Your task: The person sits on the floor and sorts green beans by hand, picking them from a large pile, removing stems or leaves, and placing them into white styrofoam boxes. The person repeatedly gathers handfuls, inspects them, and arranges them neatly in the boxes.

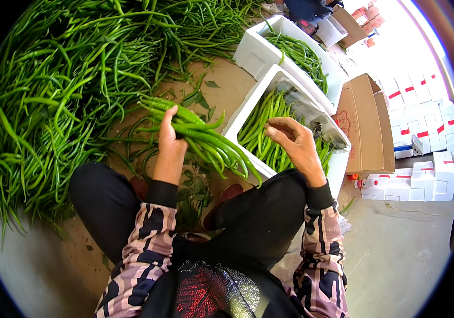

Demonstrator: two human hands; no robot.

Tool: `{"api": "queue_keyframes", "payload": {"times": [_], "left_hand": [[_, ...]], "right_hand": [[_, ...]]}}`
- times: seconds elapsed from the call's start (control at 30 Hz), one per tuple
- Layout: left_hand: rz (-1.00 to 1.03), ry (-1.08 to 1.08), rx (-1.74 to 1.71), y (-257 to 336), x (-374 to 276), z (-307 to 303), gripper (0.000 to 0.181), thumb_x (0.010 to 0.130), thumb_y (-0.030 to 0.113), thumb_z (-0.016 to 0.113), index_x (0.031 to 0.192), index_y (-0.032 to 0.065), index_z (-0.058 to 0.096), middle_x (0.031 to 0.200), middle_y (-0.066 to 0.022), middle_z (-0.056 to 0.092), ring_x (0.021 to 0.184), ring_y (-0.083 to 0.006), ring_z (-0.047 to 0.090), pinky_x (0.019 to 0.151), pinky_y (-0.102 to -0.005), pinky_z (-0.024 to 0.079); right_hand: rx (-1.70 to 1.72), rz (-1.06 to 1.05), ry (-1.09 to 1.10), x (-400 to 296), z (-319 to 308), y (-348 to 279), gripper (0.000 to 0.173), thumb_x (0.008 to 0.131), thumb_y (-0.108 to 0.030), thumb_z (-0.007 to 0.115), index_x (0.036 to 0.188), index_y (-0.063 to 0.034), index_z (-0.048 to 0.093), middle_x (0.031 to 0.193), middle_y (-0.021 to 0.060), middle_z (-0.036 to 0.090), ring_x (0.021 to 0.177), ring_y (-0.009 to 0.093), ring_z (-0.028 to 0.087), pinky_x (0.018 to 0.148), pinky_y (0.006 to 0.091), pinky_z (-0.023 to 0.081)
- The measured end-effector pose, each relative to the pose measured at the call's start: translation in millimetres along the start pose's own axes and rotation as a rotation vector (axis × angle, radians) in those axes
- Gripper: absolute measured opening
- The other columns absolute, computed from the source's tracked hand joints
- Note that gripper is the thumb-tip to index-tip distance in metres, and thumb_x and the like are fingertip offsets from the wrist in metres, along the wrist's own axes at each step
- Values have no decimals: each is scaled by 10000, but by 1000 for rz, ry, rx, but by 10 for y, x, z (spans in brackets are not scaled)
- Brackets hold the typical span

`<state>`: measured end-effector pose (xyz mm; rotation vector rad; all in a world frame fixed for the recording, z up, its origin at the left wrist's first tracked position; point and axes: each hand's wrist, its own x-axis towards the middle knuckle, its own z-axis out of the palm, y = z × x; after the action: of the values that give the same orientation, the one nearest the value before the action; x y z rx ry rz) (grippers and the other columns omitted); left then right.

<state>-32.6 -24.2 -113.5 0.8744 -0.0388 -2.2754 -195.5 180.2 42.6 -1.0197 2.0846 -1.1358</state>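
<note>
My left hand (pixel 172 133) grips a bunch of long green chili peppers (pixel 211 139) above the floor, their tips pointing down to the right. My right hand (pixel 296 145) is over the near white foam box (pixel 246 102), fingers curled with thumb and fingertips near each other; no pepper shows between them. Beneath it, green peppers (pixel 264 119) lie lengthwise in that box, beside a clear plastic liner. A large heap of loose green peppers (pixel 64 79) covers the floor at the left.
Behind the near box stands a second foam box (pixel 250 51) with peppers. An open cardboard box (pixel 362 123) is at the right, with stacked white foam boxes (pixel 421 119) beyond. Loose leaves (pixel 199 99) lie on the floor. Part of another person (pixel 306 10) shows at the top.
</note>
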Motion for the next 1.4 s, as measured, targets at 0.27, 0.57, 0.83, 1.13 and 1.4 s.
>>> {"api": "queue_keyframes", "payload": {"times": [0.27,0.57,0.83,1.13,1.4], "left_hand": [[59,-28,39,118,-228,50,270,815,231,711,983,74,569,891,-125,634,815,-284,626,774,-472,536],[174,43,-10,270,-306,-3,292,782,211,758,974,58,600,923,-116,644,813,-265,632,761,-457,547],[302,197,-41,372,-170,-58,353,736,151,799,979,-8,597,950,-105,635,807,-238,634,727,-458,555],[65,-12,-107,539,-113,-157,286,808,219,727,1008,70,586,984,-124,644,915,-318,639,876,-523,521],[-106,-168,-149,510,-217,-33,351,790,181,744,1060,54,561,1055,-142,620,998,-359,621,938,-555,502]], "right_hand": [[-47,0,-147,-30,428,-255,382,933,-273,640,1112,65,639,1008,118,701,936,149,656,853,285,510],[-198,-29,-185,-430,673,-546,270,882,-188,708,1014,43,663,737,13,629,645,45,533,587,212,437],[65,-15,-159,-657,868,-589,235,879,-54,649,1090,45,618,690,4,600,576,30,483,524,208,399],[-62,-227,-424,-1051,855,-319,155,903,-100,636,965,38,671,978,95,702,923,157,657,819,298,509],[152,95,0,-815,614,51,213,925,-64,574,1084,64,632,836,86,691,798,135,671,762,261,528]]}}
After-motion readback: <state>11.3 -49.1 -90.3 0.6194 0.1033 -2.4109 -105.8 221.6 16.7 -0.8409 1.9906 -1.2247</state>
